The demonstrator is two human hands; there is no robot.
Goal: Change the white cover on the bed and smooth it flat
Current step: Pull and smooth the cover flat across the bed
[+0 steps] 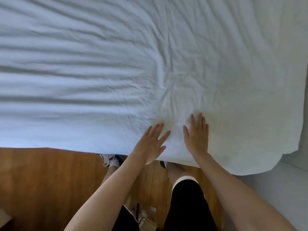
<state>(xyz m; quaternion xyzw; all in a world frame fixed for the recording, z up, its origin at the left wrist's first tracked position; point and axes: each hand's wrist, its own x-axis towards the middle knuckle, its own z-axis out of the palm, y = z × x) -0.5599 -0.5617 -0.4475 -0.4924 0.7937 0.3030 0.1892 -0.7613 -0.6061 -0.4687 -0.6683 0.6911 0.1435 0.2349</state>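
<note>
Your left hand [150,144] and right hand [197,137] lie side by side, a little apart, on the near edge of the white cover [116,64], palms down, fingers straight and spread wide, holding nothing. The cover lies spread over the bed [291,174] and fills the far part of the view. Long creases run across its left half; shorter wrinkles bunch just beyond your fingertips. Its near right corner hangs rounded over the bed. Below your arms you see the wooden floor [41,180] and a shoe [110,160].

wrinkled white cover [100,72] overspreads bed
</note>
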